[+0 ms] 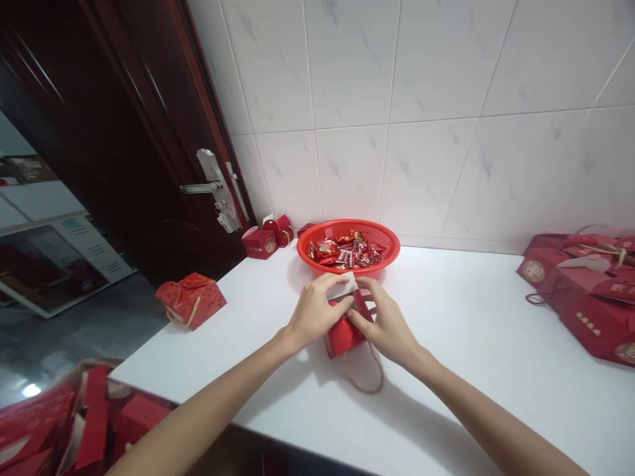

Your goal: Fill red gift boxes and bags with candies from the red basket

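Observation:
A small red gift box (346, 336) with a twine handle (376, 380) stands on the white table in front of me. Its top flaps are partly up, and a white inner flap (350, 283) shows at the far side. My left hand (317, 307) grips the box from the left, fingers bent over the flap and thumb at the top opening. On the other side my right hand (381, 317) holds the box wall, its thumb near the left thumb. The inside of the box is mostly hidden by my fingers.
Behind the box is a red plastic basket (389, 261) of wrapped candies (347, 251). Red boxes stand at back left (260, 243), an orange-red box (192, 301) at the left edge. More red boxes (585, 291) lie right; others (94, 416) sit below the table's left edge.

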